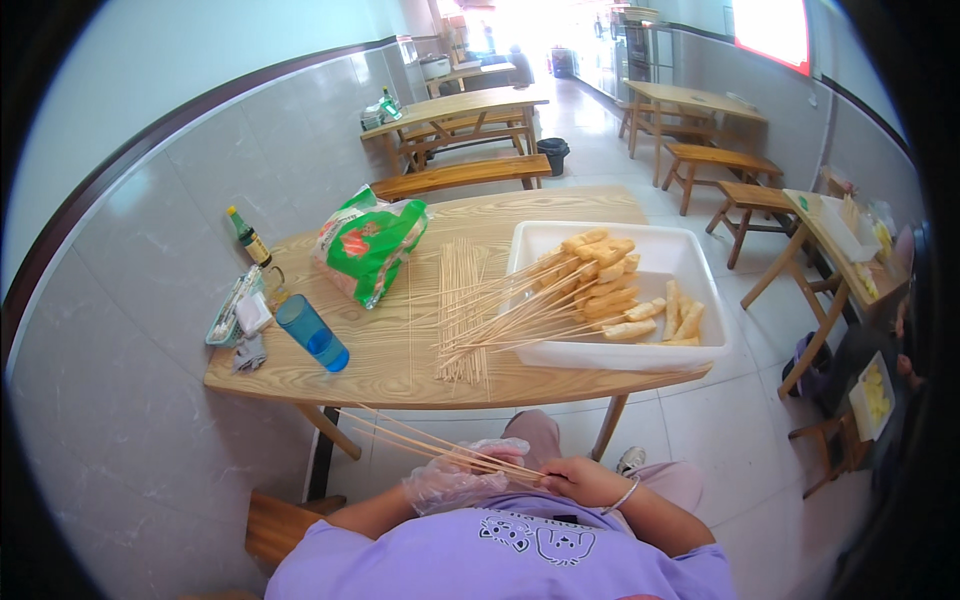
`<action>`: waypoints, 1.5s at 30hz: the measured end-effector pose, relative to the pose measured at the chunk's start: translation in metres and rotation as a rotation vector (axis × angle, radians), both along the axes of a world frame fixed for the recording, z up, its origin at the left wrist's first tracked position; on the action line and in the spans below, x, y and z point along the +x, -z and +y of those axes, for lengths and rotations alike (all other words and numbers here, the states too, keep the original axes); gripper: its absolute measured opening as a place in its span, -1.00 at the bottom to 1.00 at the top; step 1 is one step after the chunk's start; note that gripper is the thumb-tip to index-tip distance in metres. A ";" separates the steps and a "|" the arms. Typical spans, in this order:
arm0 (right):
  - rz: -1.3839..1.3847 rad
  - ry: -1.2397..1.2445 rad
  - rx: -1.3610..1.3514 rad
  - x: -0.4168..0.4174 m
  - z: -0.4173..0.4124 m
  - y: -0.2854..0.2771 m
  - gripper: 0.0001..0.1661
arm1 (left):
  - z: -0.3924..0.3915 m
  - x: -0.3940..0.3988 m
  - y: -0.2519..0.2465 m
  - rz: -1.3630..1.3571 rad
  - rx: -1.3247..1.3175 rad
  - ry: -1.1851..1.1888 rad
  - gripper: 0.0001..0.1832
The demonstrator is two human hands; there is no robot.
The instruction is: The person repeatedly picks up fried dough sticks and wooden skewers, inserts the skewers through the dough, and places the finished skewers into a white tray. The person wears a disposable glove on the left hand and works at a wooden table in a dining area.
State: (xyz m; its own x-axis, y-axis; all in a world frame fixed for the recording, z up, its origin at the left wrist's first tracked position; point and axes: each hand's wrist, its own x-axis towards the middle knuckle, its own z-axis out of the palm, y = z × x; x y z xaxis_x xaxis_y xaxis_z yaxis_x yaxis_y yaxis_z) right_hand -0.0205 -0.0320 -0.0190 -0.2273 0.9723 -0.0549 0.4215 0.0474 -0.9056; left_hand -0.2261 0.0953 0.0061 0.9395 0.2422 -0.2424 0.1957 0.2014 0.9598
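My left hand (459,474) wears a clear plastic glove and cradles several thin bamboo skewers (420,439) in front of my lap. Bare and with a bracelet at the wrist, my right hand (581,481) pinches the same skewers at one end. Their other ends fan out to the left, just below the table's near edge. On the wooden table (360,375) lies a pile of loose skewers (461,277). A white plastic tub (622,358) to its right holds fried dough-like sticks (600,262), many of them skewered, with skewer shafts sticking out over the left rim.
Left on the table are a green plastic bag (375,247), a blue tumbler (313,334), a sauce bottle (249,238) and a small basket (232,319). Another person's hand (905,367) shows at far right, near a tray of yellow pieces (874,397). Benches (465,176) stand beyond.
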 end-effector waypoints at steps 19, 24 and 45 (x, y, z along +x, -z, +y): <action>0.159 0.213 -0.218 0.059 -0.071 0.032 -0.76 | 0.008 0.085 0.037 -0.309 0.395 0.229 -0.31; 0.735 0.423 -0.330 0.067 -0.091 0.061 -0.66 | 0.011 0.084 0.032 -0.224 0.287 0.216 -0.32; 0.166 0.403 0.027 0.023 -0.073 0.045 -0.62 | -0.005 0.081 0.046 -0.247 0.154 0.197 -0.39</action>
State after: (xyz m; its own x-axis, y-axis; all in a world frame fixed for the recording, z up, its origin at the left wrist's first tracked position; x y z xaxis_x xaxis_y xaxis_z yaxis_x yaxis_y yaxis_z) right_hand 0.0030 -0.1046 -0.0640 0.1673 0.9856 -0.0234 0.2595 -0.0669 -0.9634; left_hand -0.1452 0.0900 -0.0400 0.9975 0.0668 0.0237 -0.0259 0.0318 0.9992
